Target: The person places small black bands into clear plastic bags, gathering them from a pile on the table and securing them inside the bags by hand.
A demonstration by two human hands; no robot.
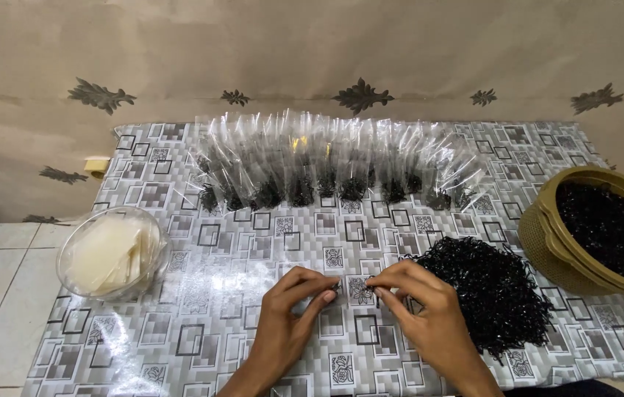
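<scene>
A row of clear plastic packets [334,165] holding dark bits lines the table's far edge.

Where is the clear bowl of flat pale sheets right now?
In the head view, the clear bowl sits at the table's left edge, left of the left hand and nearer the person than the row of small clear bags.

From my remote seat, I see only two bare hands and forearms, entering from the bottom centre of the frame. The left hand [293,301] has no ring, watch or band on it, and its forearm is uncovered down to the lower edge. The right hand [418,305] is just as plain: no glove, no jewellery, no sleeve cuff in view. I see short, unpainted fingernails on both. At the lower right edge there is a sliver of dark cloth, but I cannot tell what it belongs to.
</scene>
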